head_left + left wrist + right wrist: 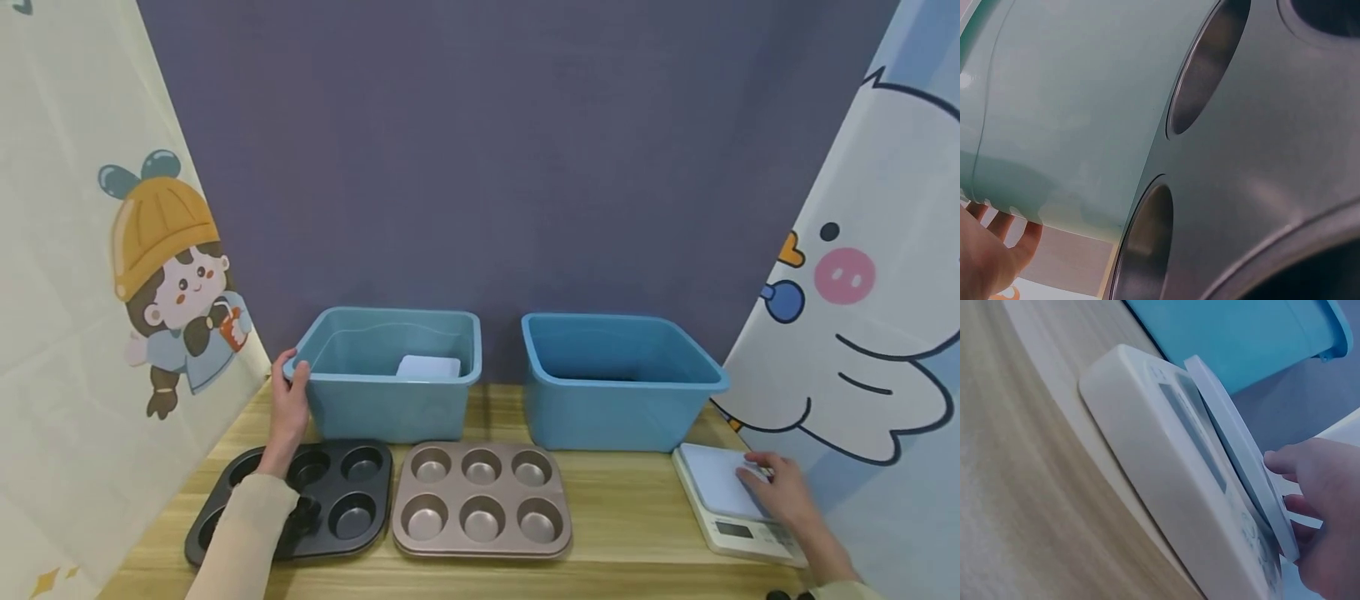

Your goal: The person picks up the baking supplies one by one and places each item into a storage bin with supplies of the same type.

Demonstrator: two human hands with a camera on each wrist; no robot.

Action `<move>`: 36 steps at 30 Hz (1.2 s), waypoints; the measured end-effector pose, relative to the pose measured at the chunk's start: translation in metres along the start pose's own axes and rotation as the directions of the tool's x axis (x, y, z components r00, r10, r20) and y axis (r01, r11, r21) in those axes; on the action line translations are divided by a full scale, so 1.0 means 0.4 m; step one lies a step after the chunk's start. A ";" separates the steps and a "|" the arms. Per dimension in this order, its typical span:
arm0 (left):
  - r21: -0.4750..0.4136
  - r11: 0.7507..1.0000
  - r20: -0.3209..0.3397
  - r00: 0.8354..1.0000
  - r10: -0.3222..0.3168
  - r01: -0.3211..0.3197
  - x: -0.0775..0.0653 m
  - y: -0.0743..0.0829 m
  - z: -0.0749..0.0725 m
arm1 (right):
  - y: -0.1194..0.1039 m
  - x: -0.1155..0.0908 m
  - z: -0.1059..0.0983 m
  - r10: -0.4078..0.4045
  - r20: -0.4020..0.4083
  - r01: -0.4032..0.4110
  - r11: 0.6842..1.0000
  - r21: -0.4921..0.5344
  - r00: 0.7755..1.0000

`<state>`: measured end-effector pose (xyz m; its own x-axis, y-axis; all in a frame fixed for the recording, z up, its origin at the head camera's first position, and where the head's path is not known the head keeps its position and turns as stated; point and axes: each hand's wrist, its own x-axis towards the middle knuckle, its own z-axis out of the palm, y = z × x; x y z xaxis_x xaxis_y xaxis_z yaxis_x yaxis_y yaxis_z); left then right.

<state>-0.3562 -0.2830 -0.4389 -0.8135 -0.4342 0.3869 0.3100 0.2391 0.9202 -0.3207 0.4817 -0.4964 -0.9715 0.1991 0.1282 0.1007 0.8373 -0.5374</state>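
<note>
At the left, my left hand (288,408) grips the near-left corner of a pale teal plastic storage bin (390,412), thumb at the front and fingers along the outer side. A white flat-topped object (428,367) shows inside that bin. Far to the right, my right hand (780,487) rests its thumb and fingertips on the white weighing plate of a digital kitchen scale (712,521). The right wrist view has the thumb (1282,460) against the plate (1244,453), fingers loosely bent. The scale's display and buttons face the near side.
A blue bin (611,421) stands right of the teal one. In front sit a dark muffin tin (326,542), partly under my left forearm, and a bronze muffin tin (482,546). Curtains with cartoon prints flank the wooden table (630,508); a grey-purple cloth (480,167) hangs behind.
</note>
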 end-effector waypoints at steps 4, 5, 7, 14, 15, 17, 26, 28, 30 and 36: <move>-0.005 1.000 0.005 1.000 0.007 -0.007 0.002 0.002 0.007 | 0.016 0.011 0.003 0.082 0.090 -0.084 0.996 0.025 0.993; -0.005 1.000 0.002 1.000 0.007 -0.007 0.002 0.000 0.007 | 0.019 0.013 0.004 0.109 0.120 -0.113 0.993 0.025 0.987; -0.008 1.000 0.001 1.000 0.006 -0.006 0.003 -0.003 0.008 | 0.023 0.016 0.004 0.168 0.185 -0.174 0.985 0.016 0.968; -0.015 1.000 0.003 1.000 0.013 -0.013 0.003 -0.004 0.006 | 0.013 0.015 -0.006 0.277 0.283 -0.293 0.956 0.017 0.918; -0.015 1.000 0.004 1.000 0.014 -0.013 0.003 -0.004 0.005 | 0.009 0.014 -0.009 0.283 0.285 -0.301 0.953 0.022 0.916; -0.017 1.000 0.004 1.000 0.012 -0.012 0.002 -0.003 0.005 | 0.002 0.015 -0.012 0.289 0.287 -0.308 0.951 0.023 0.913; -0.015 1.000 0.002 1.000 0.006 -0.006 0.004 -0.004 0.004 | -0.008 0.014 -0.012 0.310 0.284 -0.334 0.942 0.040 0.907; -0.015 1.000 0.001 1.000 0.009 -0.009 0.004 -0.006 0.003 | -0.011 0.013 -0.009 0.308 0.284 -0.333 0.942 0.041 0.908; -0.015 1.000 -0.001 1.000 0.007 -0.007 0.005 -0.007 0.003 | -0.016 0.011 -0.006 0.314 0.286 -0.342 0.938 0.051 0.905; -0.010 1.000 0.003 1.000 -0.004 0.004 -0.001 -0.002 0.002 | -0.037 0.002 0.001 0.315 0.306 -0.361 0.926 0.106 0.898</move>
<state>-0.3566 -0.2821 -0.4398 -0.8161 -0.4327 0.3830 0.3114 0.2290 0.9223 -0.3228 0.4694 -0.4888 -0.9066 0.2873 -0.3091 0.4216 0.6497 -0.6325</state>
